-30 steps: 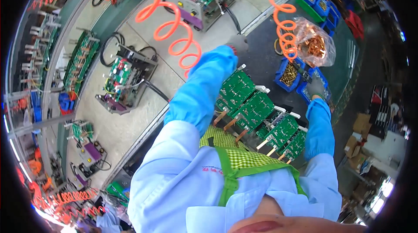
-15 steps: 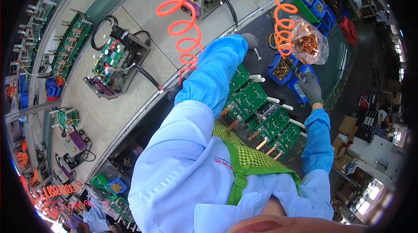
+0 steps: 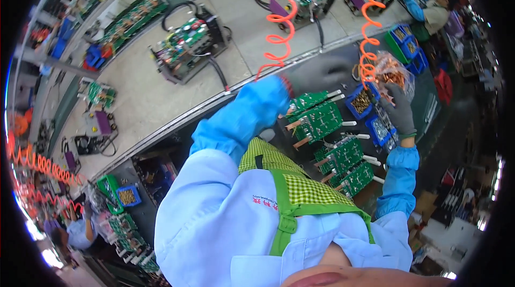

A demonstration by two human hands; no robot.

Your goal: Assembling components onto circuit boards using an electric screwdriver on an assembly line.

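A row of green circuit boards stands on edge in a rack in front of me, running down to the right to further boards. My left hand, in a grey glove and blurred, hovers just above the top board. In a dark grey glove, my right hand rests at the blue parts bins, its fingers pointing up toward a clear bag of copper-coloured parts. I cannot make out anything held in either hand.
Open electronic units ride a pale conveyor behind the bench. Orange coiled hoses hang over it. Green and blue bins sit at the top right near another person. A second person works at the lower left.
The whole view has swung, sliding the conveyor toward the left. My left hand has moved a little right and down over the boards. My right hand stays by the blue bins.
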